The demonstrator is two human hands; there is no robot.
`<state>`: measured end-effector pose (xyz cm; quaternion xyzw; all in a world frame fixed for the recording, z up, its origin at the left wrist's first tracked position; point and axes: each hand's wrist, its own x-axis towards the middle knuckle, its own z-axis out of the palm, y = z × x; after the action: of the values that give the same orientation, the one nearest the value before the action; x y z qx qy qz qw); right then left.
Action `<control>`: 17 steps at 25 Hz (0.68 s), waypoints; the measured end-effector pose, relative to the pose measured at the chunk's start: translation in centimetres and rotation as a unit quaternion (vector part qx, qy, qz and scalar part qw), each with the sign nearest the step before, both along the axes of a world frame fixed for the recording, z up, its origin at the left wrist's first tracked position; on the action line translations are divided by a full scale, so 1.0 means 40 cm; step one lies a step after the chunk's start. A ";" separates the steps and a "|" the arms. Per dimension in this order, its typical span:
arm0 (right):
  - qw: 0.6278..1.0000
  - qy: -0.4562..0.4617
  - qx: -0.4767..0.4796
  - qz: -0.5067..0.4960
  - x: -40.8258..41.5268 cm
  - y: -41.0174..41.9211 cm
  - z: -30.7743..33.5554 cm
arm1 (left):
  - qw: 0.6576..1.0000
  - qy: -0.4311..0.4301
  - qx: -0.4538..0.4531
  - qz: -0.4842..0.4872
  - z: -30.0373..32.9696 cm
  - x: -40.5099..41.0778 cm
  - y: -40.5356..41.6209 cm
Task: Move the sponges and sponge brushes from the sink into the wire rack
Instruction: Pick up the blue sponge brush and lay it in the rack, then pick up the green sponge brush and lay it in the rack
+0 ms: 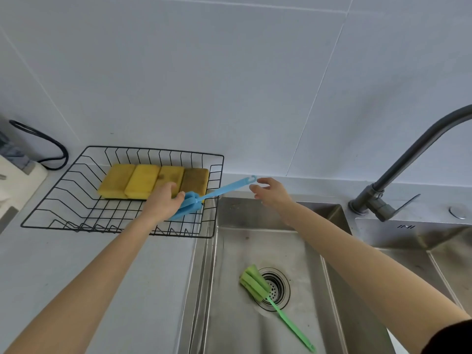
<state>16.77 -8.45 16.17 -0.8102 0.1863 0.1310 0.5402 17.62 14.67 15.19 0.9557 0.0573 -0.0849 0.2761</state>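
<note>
A pale grey countertop [107, 272] carries a black wire rack [76, 200] at far left, its right edge just beside the steel sink [229, 251] set into the counter. A white appliance [18, 182] stands at the far left edge, a black cable [55, 146] looping behind it, and a dark faucet [398, 180] rises far right

- In front of me a wall [204, 72] of large pale tiles with thin grout lines fills the upper view, evenly lit.
- Below the wall runs a light grey countertop [89, 264].
- Right of the countertop, a dark curved faucet [398, 172] rises.
- At the wall's far left, a black cable [46, 141] loops.
</note>
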 end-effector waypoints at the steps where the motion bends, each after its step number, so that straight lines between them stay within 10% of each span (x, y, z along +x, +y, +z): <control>1: 1.000 -0.002 -0.020 0.008 -0.019 -0.012 0.009 | 1.000 -0.013 -0.005 -0.018 0.017 -0.009 -0.015; 17: 0.979 0.104 -0.159 0.068 -0.303 -0.242 -0.198 | 0.947 0.053 0.010 -0.316 -0.078 -0.194 -0.335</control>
<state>4.66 -18.14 8.25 -0.8786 0.2042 0.2195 0.3718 9.86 1.29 12.07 0.9215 -0.2323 -0.2175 0.2226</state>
